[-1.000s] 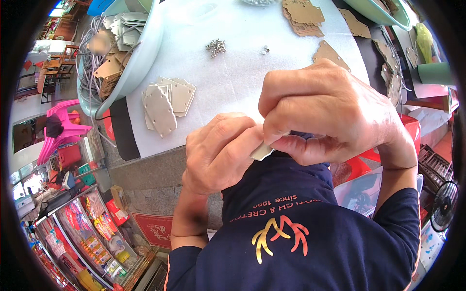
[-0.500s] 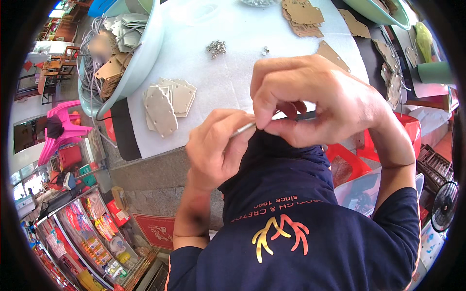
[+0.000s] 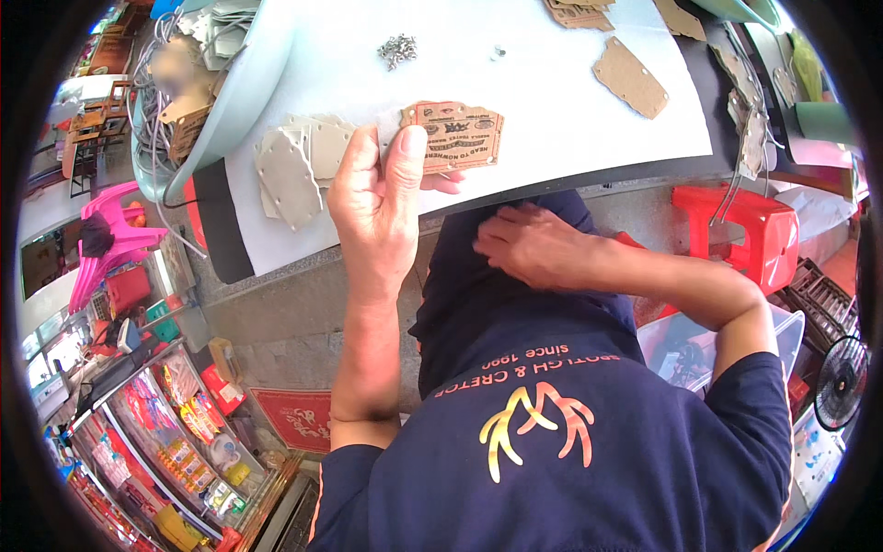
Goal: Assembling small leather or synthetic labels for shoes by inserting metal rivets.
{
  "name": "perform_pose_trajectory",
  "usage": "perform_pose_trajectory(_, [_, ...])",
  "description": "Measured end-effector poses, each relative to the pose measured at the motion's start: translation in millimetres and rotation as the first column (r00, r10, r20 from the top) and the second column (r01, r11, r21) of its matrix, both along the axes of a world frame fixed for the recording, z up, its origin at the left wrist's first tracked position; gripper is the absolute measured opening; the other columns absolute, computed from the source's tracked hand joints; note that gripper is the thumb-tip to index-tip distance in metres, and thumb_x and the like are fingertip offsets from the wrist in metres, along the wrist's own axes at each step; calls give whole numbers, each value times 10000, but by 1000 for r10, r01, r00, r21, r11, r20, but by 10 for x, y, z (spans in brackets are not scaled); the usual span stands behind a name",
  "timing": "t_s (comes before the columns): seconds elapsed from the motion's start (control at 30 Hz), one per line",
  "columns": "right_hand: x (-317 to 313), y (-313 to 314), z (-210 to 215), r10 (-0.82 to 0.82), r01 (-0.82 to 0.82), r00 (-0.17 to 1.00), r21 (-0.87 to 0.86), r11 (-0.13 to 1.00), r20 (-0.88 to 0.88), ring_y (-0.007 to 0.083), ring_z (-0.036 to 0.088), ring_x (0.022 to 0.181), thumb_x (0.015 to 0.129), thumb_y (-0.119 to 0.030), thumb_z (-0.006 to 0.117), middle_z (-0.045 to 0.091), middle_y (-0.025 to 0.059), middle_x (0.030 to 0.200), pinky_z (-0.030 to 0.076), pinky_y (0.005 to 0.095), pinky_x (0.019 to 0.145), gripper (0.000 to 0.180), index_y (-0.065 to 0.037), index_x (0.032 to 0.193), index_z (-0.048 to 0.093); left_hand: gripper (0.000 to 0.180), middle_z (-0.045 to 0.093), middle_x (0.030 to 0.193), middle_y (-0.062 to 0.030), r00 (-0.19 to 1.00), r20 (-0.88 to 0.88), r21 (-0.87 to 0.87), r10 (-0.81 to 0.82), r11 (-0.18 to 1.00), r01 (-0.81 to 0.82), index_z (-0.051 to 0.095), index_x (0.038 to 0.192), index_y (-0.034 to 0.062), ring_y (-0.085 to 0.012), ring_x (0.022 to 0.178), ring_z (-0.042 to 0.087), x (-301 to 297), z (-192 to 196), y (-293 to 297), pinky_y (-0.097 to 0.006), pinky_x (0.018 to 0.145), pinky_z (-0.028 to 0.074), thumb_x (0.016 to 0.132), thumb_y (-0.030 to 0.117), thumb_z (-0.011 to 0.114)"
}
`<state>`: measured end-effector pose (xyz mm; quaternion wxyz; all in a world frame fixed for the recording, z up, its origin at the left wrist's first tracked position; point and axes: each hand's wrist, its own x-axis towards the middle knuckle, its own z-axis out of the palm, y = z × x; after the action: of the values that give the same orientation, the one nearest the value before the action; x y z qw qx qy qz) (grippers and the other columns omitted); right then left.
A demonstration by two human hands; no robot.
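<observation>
My left hand [image 3: 379, 207] is raised over the near edge of the table, its thumb pressed on a brown printed cardboard card [image 3: 474, 138] with small holes along its border. A greyish-white piece shows between the card and my fingers. My right hand [image 3: 529, 244] is over my lap, against the dark trousers; its fingers are blurred, and I see nothing plainly held in them. Just left of the raised card lies a fanned pile of grey cards [image 3: 287, 179] with holes. Farther off sit a small heap of metal fasteners [image 3: 397, 52] and a few loose metal pieces [image 3: 498, 52].
A single brown card [image 3: 631, 77] lies on the white table cover [image 3: 552, 120], with more brown cards [image 3: 579, 14] behind it. At left, a light-blue basin [image 3: 267, 74] holds cards and grey cords. A red stool [image 3: 773, 230] stands to the right, below strung cards [image 3: 752, 143].
My hands have parted. My left hand has moved up, showing the brown card's printed face; my right hand has let go and dropped to my lap. The view has shifted slightly.
</observation>
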<state>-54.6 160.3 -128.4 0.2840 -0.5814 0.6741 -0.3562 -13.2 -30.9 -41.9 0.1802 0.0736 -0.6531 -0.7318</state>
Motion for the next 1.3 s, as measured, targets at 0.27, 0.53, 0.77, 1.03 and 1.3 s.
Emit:
perform_pose_trajectory(0.27, [136, -106, -435, 205, 0, 617, 260, 966, -760, 212, 528, 997, 779, -208, 596, 615, -1, 901, 362, 391, 943, 162, -137, 799, 740, 169, 670, 919, -143, 1000, 7, -5, 6, 1000, -6, 514, 972, -41, -171, 710, 690, 58, 0, 12, -255, 609, 584, 1009, 123, 506])
perform_pose_trajectory(0.53, [114, -281, -433, 416, -120, 565, 427, 896, -713, 220, 549, 1007, 787, -223, 614, 656, -7, 904, 378, 376, 883, 158, -157, 828, 752, 179, 663, 893, -144, 1000, 8, 1, -9, 1000, 9, 474, 896, -12, -170, 706, 691, 82, -24, -2, -251, 592, 578, 1006, 124, 515])
perform_pose_trajectory(0.77, [108, -508, -323, 512, -33, 518, 582, 813, -686, 324, 608, 1035, 809, -209, 622, 709, 84, 1035, 396, 524, 938, 216, -104, 935, 763, 174, 665, 897, -135, 1000, 5, -31, -9, 999, 9, 504, 935, -30, -164, 707, 691, 77, 1, 23, -244, 586, 572, 1007, 128, 513])
perform_pose_trajectory(1.03, [107, -326, -381, 496, 60, 411, 566, 822, -765, 286, 600, 990, 789, -236, 597, 685, 55, 948, 384, 497, 940, 200, -137, 826, 766, 181, 673, 898, -128, 1000, 22, -13, -12, 1000, 12, 536, 999, -37, -156, 705, 687, 90, -2, 9, -243, 604, 567, 1011, 142, 509])
perform_pose_trajectory(1.3, [-282, 447, -429, 335, -276, 633, 201, 940, -698, 230, 470, 1221, 783, -240, 612, 611, 51, 1161, 334, 425, 1051, 241, -81, 932, 713, 197, 684, 866, -117, 996, -66, -26, -57, 998, 56, 561, 979, -31, -145, 694, 686, 39, -81, -50, -236, 600, 570, 1005, 163, 532])
